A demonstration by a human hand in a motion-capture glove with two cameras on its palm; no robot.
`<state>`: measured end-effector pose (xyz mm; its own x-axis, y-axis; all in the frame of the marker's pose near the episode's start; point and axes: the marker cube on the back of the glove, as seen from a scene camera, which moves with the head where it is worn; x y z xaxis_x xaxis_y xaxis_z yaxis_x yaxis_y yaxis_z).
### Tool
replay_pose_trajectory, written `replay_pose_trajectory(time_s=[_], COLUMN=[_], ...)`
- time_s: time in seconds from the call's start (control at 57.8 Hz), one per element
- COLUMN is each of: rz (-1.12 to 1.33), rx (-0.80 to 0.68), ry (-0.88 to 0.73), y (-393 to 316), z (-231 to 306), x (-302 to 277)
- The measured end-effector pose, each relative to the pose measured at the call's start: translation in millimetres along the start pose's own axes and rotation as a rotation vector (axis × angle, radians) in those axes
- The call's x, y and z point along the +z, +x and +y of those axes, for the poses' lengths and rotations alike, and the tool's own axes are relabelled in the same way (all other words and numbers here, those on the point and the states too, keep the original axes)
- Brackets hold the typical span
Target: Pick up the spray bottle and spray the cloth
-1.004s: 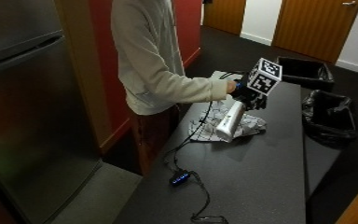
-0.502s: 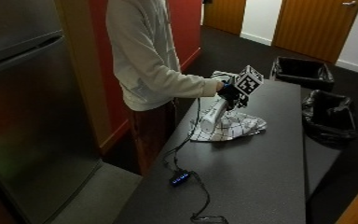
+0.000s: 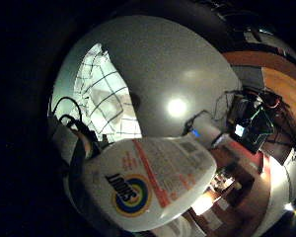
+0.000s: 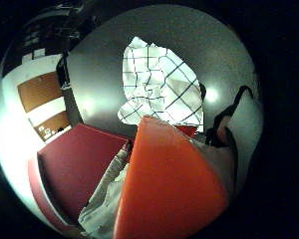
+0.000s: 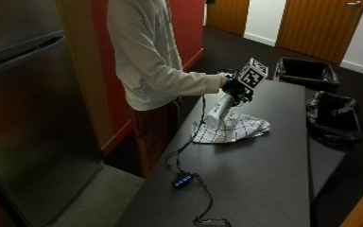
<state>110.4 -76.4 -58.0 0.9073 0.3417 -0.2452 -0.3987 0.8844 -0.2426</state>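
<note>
White bottle (image 5: 215, 111) is up off the table (image 5: 257, 170), gripped at its top by the gloved right hand (image 5: 235, 89). It hangs tilted, long axis running toward 7 o'clock. Checked cloth (image 5: 232, 129) lies right under it, so I'd guess the nozzle needs aiming down.

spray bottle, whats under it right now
The spray bottle, held by the gloved right hand, hangs over the checked cloth on the dark table. Whatever lies beneath the cloth is covered.
</note>
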Motion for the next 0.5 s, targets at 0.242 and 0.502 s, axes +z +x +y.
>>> replay_pose_trajectory(time_s=[0.242,0.502], rz=[-0.343,-0.89], rx=[-0.111,-0.255], ry=[0.097,0.388], y=[-34,-61], z=[-1,22], x=[-11,-117])
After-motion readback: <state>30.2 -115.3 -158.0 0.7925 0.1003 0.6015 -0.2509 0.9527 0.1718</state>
